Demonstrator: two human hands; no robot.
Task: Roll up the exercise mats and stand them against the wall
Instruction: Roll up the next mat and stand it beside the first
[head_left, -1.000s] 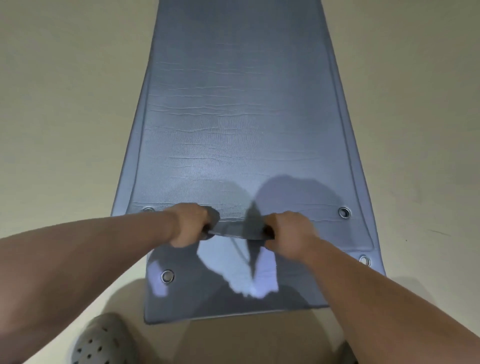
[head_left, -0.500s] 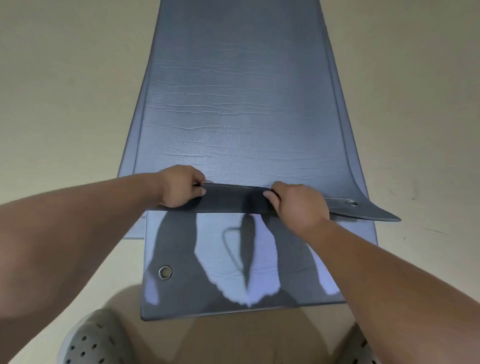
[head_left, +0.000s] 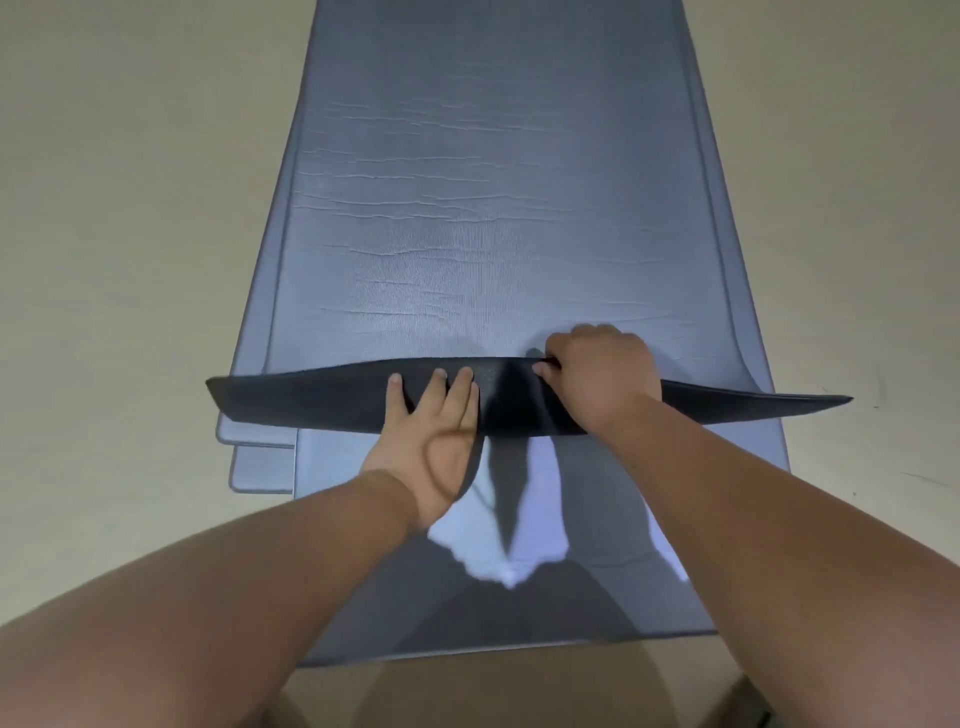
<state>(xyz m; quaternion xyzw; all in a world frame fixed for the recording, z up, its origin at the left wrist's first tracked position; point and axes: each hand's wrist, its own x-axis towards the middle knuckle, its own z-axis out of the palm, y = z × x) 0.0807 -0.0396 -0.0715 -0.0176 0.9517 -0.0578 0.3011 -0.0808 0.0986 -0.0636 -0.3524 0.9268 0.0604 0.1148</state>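
Left grip (head_left: 431, 434): released, palm flat, pinning the turned-over mat end (head_left: 311, 402) down.
Right grip (head_left: 602, 379): pinching its edge, likely to start a tight roll.

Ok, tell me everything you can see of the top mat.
The top mat is a long blue-grey sheet, foam-like, with fine cross wrinkles and a pressed border line along its sides. It lies flat on the mats beneath, running away from the person. Its near end is lifted and turned over, showing a near-black underside as a band across the width, corners jutting past both sides. The left hand lays straight fingers on that underside; the right hand grips the folded edge.
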